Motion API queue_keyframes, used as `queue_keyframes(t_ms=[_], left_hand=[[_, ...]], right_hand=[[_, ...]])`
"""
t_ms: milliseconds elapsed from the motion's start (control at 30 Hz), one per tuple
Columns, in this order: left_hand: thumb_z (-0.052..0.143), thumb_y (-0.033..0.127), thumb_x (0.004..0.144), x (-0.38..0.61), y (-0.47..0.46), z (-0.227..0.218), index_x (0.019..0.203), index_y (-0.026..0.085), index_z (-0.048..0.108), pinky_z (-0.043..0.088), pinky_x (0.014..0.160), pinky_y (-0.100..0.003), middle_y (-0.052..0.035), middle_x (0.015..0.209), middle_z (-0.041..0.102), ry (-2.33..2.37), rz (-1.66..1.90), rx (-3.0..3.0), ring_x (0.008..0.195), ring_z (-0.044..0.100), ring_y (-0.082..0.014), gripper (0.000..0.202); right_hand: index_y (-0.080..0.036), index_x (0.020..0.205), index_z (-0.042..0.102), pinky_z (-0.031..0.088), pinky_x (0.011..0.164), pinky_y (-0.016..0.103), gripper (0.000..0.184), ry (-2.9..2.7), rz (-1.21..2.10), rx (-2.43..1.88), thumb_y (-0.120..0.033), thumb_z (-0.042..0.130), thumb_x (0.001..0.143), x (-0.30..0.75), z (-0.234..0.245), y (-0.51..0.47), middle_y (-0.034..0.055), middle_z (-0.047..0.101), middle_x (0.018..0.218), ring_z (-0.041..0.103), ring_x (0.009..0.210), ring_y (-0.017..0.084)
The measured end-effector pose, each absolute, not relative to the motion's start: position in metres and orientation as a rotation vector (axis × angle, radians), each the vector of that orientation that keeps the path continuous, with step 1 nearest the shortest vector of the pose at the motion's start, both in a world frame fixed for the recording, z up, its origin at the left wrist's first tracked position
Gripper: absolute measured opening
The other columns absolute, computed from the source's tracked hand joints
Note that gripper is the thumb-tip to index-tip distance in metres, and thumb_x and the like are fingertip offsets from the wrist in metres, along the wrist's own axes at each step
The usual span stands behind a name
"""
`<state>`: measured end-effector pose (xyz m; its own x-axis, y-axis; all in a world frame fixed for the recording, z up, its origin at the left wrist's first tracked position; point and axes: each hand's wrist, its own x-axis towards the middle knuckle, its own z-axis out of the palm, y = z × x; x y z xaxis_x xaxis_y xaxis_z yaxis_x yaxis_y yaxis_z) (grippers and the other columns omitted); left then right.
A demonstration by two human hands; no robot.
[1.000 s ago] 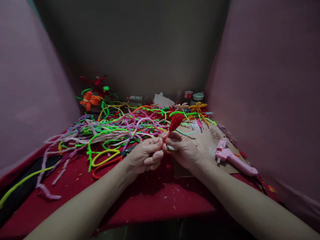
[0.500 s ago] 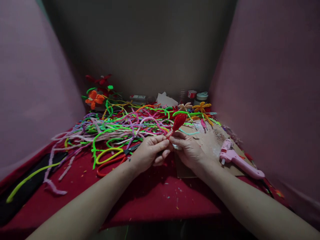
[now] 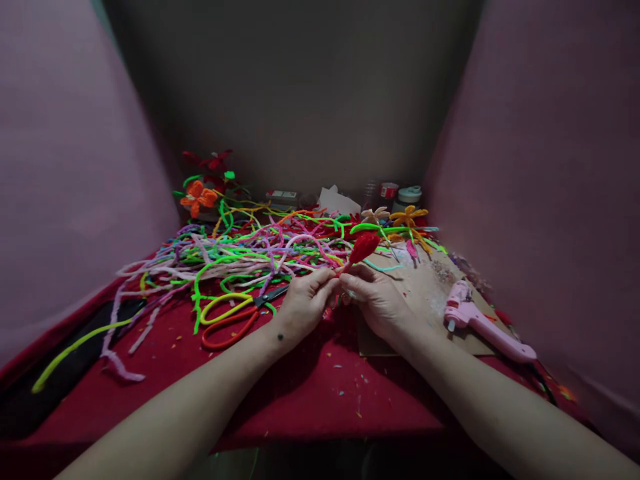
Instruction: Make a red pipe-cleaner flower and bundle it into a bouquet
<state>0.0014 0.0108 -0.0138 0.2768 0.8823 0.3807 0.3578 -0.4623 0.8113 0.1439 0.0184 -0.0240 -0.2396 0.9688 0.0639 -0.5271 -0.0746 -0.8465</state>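
Observation:
My left hand and my right hand meet over a red cloth. Both pinch the thin stem of a red pipe-cleaner bud, which points up and to the right from my fingertips. The fingers of both hands are closed around the stem just below the bud. Directly behind the hands lies a heap of coloured pipe cleaners.
Scissors with yellow and orange handles lie left of my left hand. A pink glue gun rests on brown cardboard at the right. Finished pipe-cleaner flowers and small jars stand at the back. Pink walls close in on both sides.
The view has drifted so everything sits slightly further right. My hands keep their grip on the red bud's stem, with the left fingers shifted up closer to the bud.

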Motion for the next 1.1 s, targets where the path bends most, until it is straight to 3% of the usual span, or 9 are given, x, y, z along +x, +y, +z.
queue_keyframes(t_ms=[200, 467, 767, 1100], left_hand=[[0.05, 0.034, 0.083, 0.003, 0.008, -0.002, 0.065, 0.016, 0.05, 0.024, 0.038, -0.016, 0.0068, 0.049, 0.044, 1.041, 1.057, 1.515, 0.038, 0.032, -0.0035, 0.025], [0.054, 0.032, 0.082, 0.003, 0.008, -0.003, 0.075, 0.016, 0.052, 0.017, 0.032, -0.012, 0.0089, 0.044, 0.041, 0.767, 0.948, 1.135, 0.031, 0.021, -0.001, 0.017], [0.055, 0.031, 0.083, 0.0, 0.009, -0.004, 0.075, 0.015, 0.054, 0.019, 0.029, -0.011, 0.0089, 0.045, 0.04, 0.644, 0.871, 1.001, 0.031, 0.017, -0.0004, 0.017], [0.051, 0.025, 0.085, -0.005, 0.01, -0.002, 0.077, 0.015, 0.055, 0.022, 0.027, -0.01, 0.0096, 0.045, 0.039, 0.524, 0.755, 0.87, 0.03, 0.009, -0.0006, 0.014]], right_hand=[[-0.019, 0.083, 0.069, 0.039, 0.061, 0.024, 0.013, -1.084, 1.546, -0.609, -0.025, 0.066, 0.071, 0.144, -0.02, 0.016, 0.0011, 0.066, 0.078, 0.052, 0.064, 0.011], [-0.018, 0.077, 0.069, 0.039, 0.06, 0.025, 0.01, -1.036, 1.511, -0.643, -0.022, 0.067, 0.069, 0.142, -0.022, 0.016, -0.0005, 0.063, 0.068, 0.052, 0.061, 0.011], [-0.016, 0.068, 0.066, 0.035, 0.056, 0.022, 0.003, -1.042, 1.521, -0.621, -0.019, 0.065, 0.069, 0.142, -0.017, 0.015, -0.0029, 0.061, 0.062, 0.047, 0.054, 0.008], [-0.019, 0.076, 0.069, 0.037, 0.06, 0.024, 0.009, -1.023, 1.653, -0.53, -0.023, 0.066, 0.069, 0.141, -0.017, 0.013, -0.0017, 0.06, 0.063, 0.049, 0.056, 0.009]])
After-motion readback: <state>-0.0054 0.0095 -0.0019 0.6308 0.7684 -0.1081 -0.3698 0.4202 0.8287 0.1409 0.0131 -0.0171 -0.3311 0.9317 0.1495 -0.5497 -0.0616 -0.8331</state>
